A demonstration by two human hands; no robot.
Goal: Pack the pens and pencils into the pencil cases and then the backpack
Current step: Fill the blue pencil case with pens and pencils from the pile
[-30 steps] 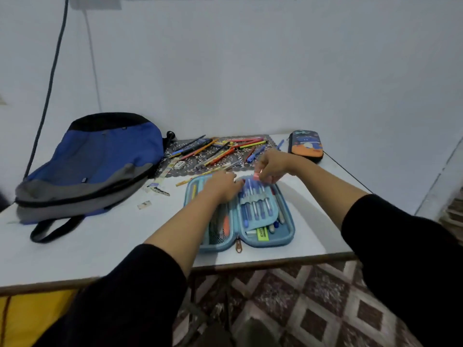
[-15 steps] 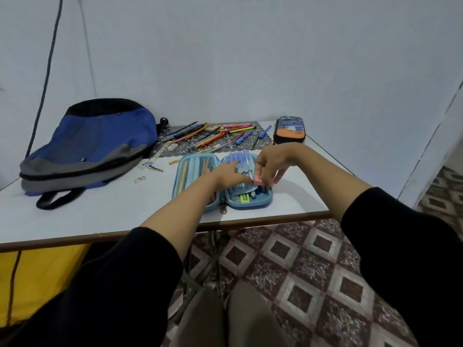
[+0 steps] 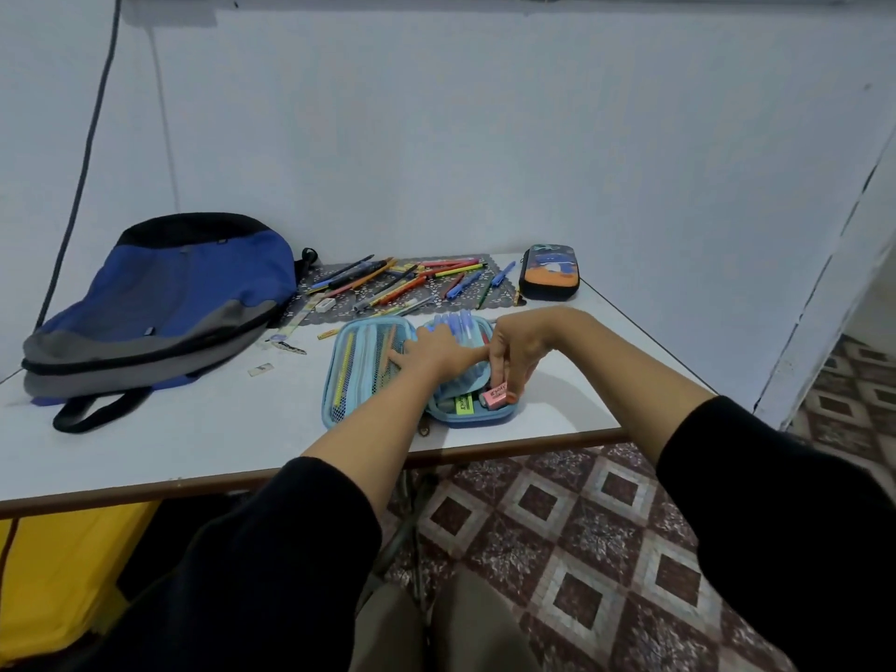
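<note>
A light blue pencil case (image 3: pixel 361 380) is seen lying unzipped and spread flat on the white table (image 3: pixel 194 429), close to its near edge. The left hand (image 3: pixel 436 354) is laid across the middle of the case with fingers straight, pressing on the centre flap, nothing being grasped. A pink eraser (image 3: pixel 495 396) is pinched between thumb and fingertips of the right hand (image 3: pixel 514 351) at the near right corner of the case, just beside a yellow-green item (image 3: pixel 464 405) tucked inside. Blue pens (image 3: pixel 456 322) are seen at the far end of the flap. Loose pens and pencils (image 3: pixel 412 278) are scattered on a patterned mat (image 3: pixel 499 295) further back. A dark and orange pencil case (image 3: pixel 549 273) is set, closed, at the far right, and a blue and grey backpack (image 3: pixel 160 308) is laid on its side at the left.
</note>
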